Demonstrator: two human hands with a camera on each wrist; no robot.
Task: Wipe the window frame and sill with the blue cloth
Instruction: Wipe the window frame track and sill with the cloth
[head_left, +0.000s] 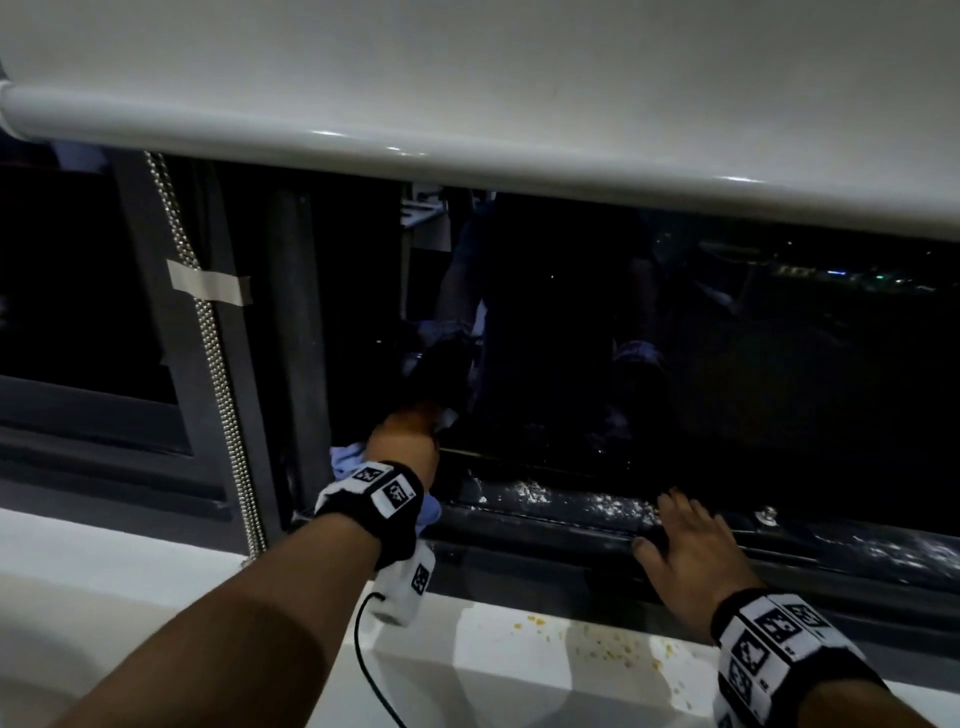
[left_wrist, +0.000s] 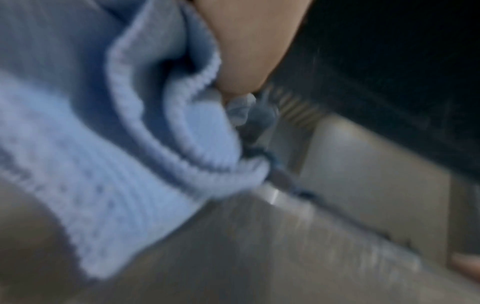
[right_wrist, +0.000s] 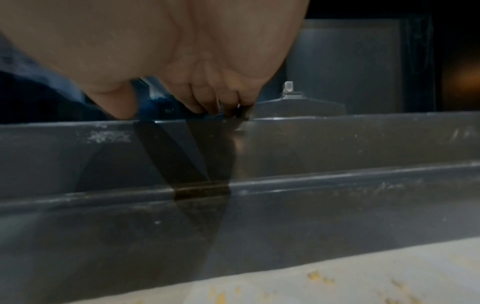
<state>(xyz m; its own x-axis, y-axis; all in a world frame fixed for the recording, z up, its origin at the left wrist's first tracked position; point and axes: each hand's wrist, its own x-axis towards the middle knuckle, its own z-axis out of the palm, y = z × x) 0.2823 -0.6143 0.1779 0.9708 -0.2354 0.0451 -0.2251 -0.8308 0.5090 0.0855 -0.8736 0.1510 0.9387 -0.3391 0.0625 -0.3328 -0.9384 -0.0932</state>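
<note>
My left hand (head_left: 408, 441) grips the bunched blue cloth (head_left: 347, 460) and pushes it into the left corner of the dark window frame's lower track (head_left: 545, 499). Up close, the left wrist view is filled by the ribbed blue cloth (left_wrist: 109, 164), bunched beside one of my fingers (left_wrist: 246, 51). My right hand (head_left: 685, 540) rests flat on the frame's front rail (head_left: 519, 535), fingers spread and straight. In the right wrist view its fingertips (right_wrist: 207, 102) hook over the top edge of the dark rail (right_wrist: 337, 144). White specks dot the track between my hands.
A white roller blind (head_left: 467, 104) hangs low over the dark glass (head_left: 727, 338). A bead chain (head_left: 218, 364) runs down the grey upright at the left, with a piece of tape (head_left: 210, 282) beside it. The white sill (head_left: 519, 665) below carries yellow crumbs (head_left: 613, 649).
</note>
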